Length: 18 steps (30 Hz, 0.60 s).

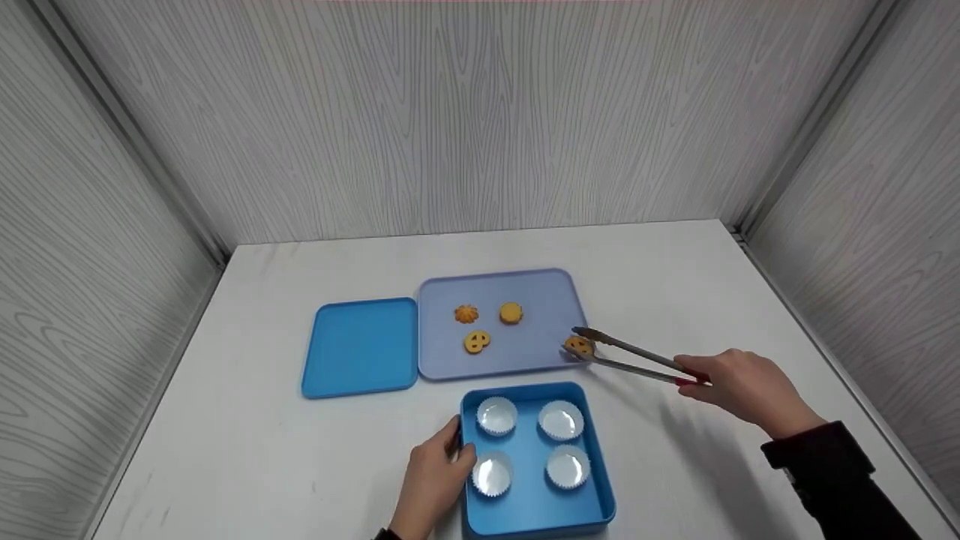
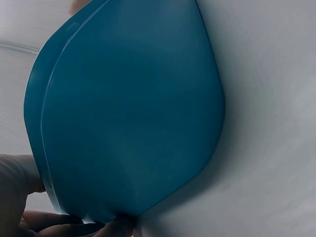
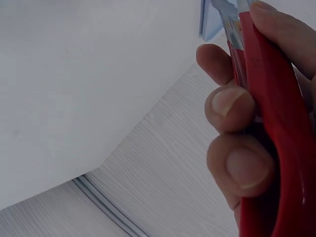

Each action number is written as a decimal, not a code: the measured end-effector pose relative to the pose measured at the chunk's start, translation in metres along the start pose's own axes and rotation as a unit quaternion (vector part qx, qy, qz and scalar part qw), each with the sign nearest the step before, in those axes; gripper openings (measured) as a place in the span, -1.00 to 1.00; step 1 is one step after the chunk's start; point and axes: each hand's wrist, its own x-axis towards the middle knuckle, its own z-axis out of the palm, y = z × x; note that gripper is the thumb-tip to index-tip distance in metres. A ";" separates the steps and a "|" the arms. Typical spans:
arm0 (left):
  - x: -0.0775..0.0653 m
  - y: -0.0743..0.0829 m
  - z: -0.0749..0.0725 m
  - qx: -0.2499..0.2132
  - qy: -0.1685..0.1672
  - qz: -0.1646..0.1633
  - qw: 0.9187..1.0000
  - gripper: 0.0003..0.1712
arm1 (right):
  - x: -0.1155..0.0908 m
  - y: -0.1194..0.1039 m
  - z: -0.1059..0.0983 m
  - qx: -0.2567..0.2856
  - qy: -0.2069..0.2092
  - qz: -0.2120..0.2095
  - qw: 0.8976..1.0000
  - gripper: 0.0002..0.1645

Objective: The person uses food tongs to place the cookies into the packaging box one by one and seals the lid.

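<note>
Head view: the right hand [image 1: 739,386], at 4 o'clock with its forearm entering from 5 o'clock, holds tongs [image 1: 634,368] pointing between 9 and 10 o'clock. Their tips straddle a round cookie [image 1: 579,346] at the 4 o'clock corner of the lavender tray [image 1: 442,292]; whether it is lifted cannot be told. The step in hand appears to be gripping this cookie: a light, even squeeze across its widest part would suit, since an off-centre pinch could let it slip. The left hand [image 1: 435,472], near 6 o'clock, grips the left wall of the blue box [image 1: 525,517]; steady, gentle pressure should keep the box from sliding.

Left wrist view: the left hand's fingers [image 2: 54,224] lie at 7 o'clock against the box's wall; their tips are partly hidden.

Right wrist view: the right hand's fingers [image 3: 242,163] curl round the red handle [image 3: 271,98], the thumb near 1 o'clock; such a grip should allow fine control.
</note>
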 end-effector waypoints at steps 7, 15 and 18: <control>0.002 0.002 0.001 -0.004 -0.002 -0.019 1.000 -0.30 | 0.004 -0.011 -0.008 -0.025 -0.001 -0.012 1.000 -0.75; 0.003 0.001 0.001 -0.007 -0.005 -0.029 1.000 -0.29 | 0.012 -0.011 0.009 -0.027 0.030 -0.022 0.999 -0.73; 0.002 0.000 0.001 -0.008 -0.007 -0.027 1.000 -0.29 | 0.018 -0.012 0.019 -0.022 0.048 -0.024 0.998 -0.73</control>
